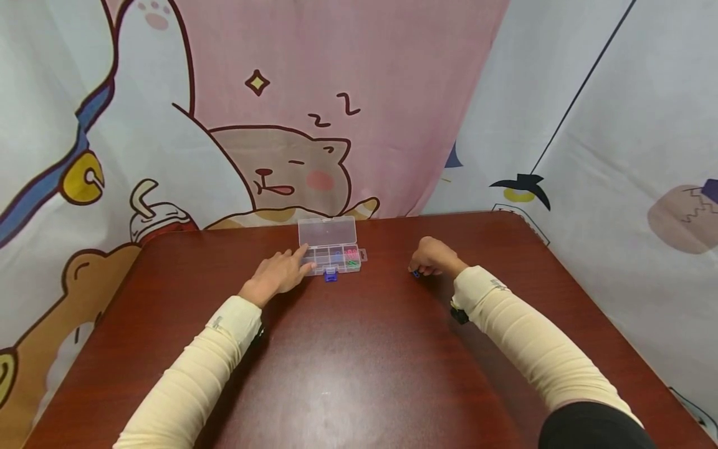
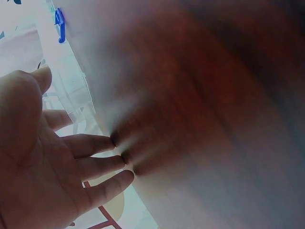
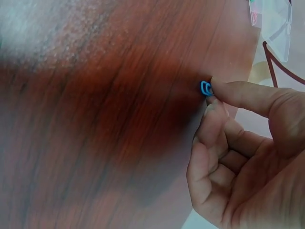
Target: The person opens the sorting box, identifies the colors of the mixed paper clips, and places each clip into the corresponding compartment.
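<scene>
A blue paper clip (image 3: pixel 205 88) is pinched between the thumb and index finger of my right hand (image 1: pixel 434 256), low over the table to the right of the box. The clear plastic compartment box (image 1: pixel 322 256) lies with its lid (image 1: pixel 328 232) raised at the back. Its right-hand compartments hold small pink pieces (image 1: pixel 351 254), green pieces (image 1: pixel 352 263) and a few blue pieces (image 1: pixel 336 257). At the box's left end my left hand (image 1: pixel 278 272) rests with fingers spread, thumb and index finger at the box edge. In the left wrist view its other fingertips touch the table.
A blue latch (image 1: pixel 331 275) sticks out from the box front, and a clear hanging tab (image 1: pixel 363 255) from its right end. The brown wooden table (image 1: pixel 336 362) extends around both hands. A cartoon-printed curtain (image 1: pixel 426 112) hangs behind the table's far edge.
</scene>
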A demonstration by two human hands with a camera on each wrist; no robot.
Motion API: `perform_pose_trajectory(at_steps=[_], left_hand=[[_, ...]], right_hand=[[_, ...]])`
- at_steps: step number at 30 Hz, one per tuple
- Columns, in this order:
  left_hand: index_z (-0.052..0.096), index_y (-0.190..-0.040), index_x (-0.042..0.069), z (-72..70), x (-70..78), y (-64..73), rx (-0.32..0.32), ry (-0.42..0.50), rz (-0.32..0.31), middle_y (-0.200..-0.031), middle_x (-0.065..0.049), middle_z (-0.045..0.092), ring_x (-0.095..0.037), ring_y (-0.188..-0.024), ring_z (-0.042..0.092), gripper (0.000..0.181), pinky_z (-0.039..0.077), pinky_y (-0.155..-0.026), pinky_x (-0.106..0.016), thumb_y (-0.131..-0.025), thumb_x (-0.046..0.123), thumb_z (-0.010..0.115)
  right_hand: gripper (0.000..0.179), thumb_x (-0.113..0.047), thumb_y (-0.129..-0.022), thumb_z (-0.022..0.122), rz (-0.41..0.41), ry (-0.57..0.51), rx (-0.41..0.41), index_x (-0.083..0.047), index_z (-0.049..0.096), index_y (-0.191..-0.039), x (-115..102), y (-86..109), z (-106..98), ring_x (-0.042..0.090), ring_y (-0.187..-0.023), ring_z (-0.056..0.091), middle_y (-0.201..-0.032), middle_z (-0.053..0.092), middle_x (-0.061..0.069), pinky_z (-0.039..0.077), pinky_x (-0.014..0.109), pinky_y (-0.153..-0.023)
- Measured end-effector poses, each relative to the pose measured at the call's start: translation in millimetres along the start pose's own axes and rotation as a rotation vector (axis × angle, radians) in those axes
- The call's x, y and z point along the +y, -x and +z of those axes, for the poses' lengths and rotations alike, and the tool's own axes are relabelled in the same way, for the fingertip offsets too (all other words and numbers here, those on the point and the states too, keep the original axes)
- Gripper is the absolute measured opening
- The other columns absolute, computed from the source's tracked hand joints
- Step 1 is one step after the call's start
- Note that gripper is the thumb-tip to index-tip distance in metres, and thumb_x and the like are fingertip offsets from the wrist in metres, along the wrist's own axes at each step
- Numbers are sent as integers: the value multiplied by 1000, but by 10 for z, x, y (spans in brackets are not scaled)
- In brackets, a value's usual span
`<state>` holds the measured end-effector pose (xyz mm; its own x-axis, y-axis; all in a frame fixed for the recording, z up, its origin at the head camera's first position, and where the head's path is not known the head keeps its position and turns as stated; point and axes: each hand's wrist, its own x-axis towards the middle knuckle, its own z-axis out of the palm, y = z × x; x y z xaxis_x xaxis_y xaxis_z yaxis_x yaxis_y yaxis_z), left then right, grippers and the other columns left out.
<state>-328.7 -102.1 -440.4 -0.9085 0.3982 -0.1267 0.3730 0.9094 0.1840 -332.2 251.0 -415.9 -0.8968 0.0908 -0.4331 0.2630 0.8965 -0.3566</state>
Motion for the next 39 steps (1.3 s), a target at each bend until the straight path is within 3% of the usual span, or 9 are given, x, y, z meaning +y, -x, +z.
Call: perform_pose_trajectory(at_steps=[9, 22, 28, 39], left_hand=[[24, -156, 13, -4, 3, -1, 6, -1, 4, -148, -27, 40, -46, -132, 42, 68, 37, -104, -60, -102, 54, 34], [24, -156, 15, 1, 0, -12, -3, 5, -9, -149, -26, 39, -45, -135, 40, 69, 35, -105, -60, -101, 55, 35], [22, -156, 15, 2, -1, -4, -11, 13, -16, -149, -27, 38, -46, -135, 39, 68, 35, -106, -60, -102, 54, 35], [23, -156, 14, 8, 0, -2, 3, -4, -6, -148, -27, 39, -46, -134, 41, 69, 36, -104, -60, -102, 54, 34]], right_hand=[[20, -21, -80, 74, 7, -2, -9, -7, 67, -68, -1, -45, 12, 16, -57, 60, -62, 61, 3, 53, 34, -54], [18, -21, -85, 73, 33, -273, -153, -8, 65, -76, 38, -113, -76, 15, -63, 59, -67, 59, 1, 54, 32, -62], [16, -24, -86, 73, 20, -397, -166, -8, 70, -87, -139, -119, -119, 13, -63, 58, -71, 60, 0, 53, 28, -62], [18, -22, -83, 76, -15, -492, -221, -9, 65, -78, -635, -196, 55, 11, -57, 58, -66, 59, -1, 54, 31, -65]])
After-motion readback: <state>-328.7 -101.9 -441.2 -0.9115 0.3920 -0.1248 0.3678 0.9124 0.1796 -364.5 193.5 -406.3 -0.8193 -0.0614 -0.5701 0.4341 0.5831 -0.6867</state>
